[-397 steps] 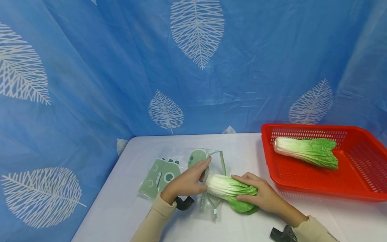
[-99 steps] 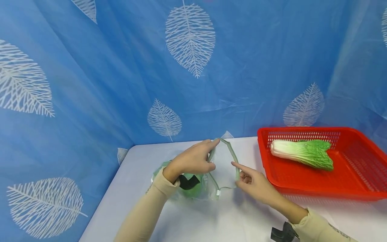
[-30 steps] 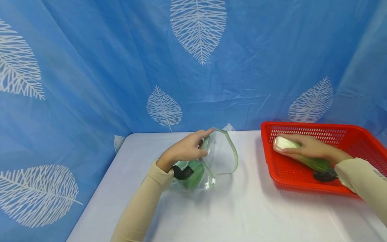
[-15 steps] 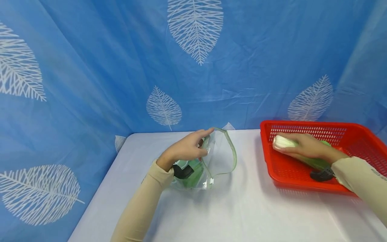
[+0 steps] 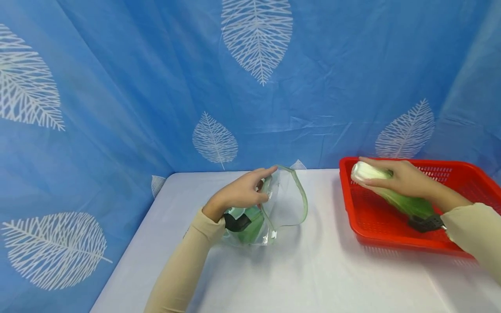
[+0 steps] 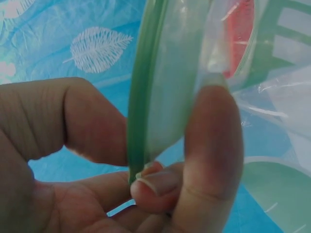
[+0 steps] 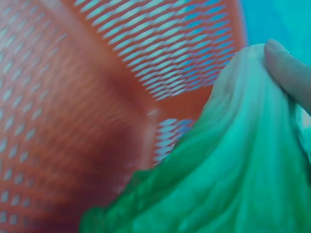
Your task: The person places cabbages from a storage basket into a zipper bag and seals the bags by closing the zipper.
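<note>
L hand [image 5: 242, 191] pinching green edge [image 6: 141, 107] of clear bag [image 5: 267, 237], fingertips nearly meeting. R hand [image 5: 407, 180] holding cabbage [image 5: 407, 203] at grip's full spread, butt tilting up; red basket [image 5: 383, 241] sitting below it. White tabletop [image 5: 313, 269] spreading beneath 2 grips; blue leaf-print curtain [image 5: 156, 87] hanging behind & L.

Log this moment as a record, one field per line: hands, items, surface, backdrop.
Left hand: holds the bag by its green rim
Bag: clear with green trim, mouth open; something green shows through
Right hand: grips the cabbage near its white end
Cabbage: white and green, tilted, white end raised; contact with the basket unclear
Basket: red, perforated, at the person's right
Table: covered in white
Backdrop: blue, white leaf pattern
</note>
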A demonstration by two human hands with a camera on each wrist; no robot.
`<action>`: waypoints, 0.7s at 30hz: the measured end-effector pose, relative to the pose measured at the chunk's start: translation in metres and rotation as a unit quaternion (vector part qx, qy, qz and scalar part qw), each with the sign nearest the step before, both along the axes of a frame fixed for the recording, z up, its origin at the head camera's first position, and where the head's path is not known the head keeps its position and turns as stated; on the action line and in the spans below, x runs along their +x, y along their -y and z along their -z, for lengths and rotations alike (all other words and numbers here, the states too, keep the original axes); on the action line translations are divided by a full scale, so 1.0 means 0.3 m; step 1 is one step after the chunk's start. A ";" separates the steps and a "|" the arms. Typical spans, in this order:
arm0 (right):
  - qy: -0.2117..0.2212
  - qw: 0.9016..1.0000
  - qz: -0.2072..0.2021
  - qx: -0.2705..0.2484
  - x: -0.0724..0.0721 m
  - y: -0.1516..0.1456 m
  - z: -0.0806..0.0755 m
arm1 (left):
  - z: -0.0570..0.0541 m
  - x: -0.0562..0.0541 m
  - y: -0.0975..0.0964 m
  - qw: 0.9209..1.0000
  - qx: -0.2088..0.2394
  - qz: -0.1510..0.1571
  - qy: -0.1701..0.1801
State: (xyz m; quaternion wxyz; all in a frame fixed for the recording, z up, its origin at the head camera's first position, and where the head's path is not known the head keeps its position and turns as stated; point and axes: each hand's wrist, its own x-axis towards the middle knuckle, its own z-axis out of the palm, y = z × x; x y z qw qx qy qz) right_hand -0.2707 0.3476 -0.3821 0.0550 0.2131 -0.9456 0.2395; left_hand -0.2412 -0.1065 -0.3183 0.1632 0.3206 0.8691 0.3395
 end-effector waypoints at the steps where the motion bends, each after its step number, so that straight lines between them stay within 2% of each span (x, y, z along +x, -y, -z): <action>1: -0.006 1.000 0.003 -0.005 0.006 0.010 -0.024 | 0.000 0.000 -0.001 1.000 0.001 -0.001 0.000; 5: -0.023 1.000 -0.007 -0.019 0.030 0.061 -0.107 | 0.000 -0.001 -0.003 1.000 0.004 -0.003 0.001; 10: -0.047 0.998 -0.040 -0.032 0.066 0.147 -0.180 | 0.000 0.000 -0.001 1.000 0.001 -0.005 0.001; 16: -0.081 0.993 -0.059 -0.068 0.125 0.261 -0.238 | -0.004 0.004 0.003 1.000 0.000 -0.005 0.002; 21: -0.107 0.985 -0.072 -0.118 0.174 0.351 -0.261 | -0.008 0.006 0.003 1.000 -0.001 -0.001 0.000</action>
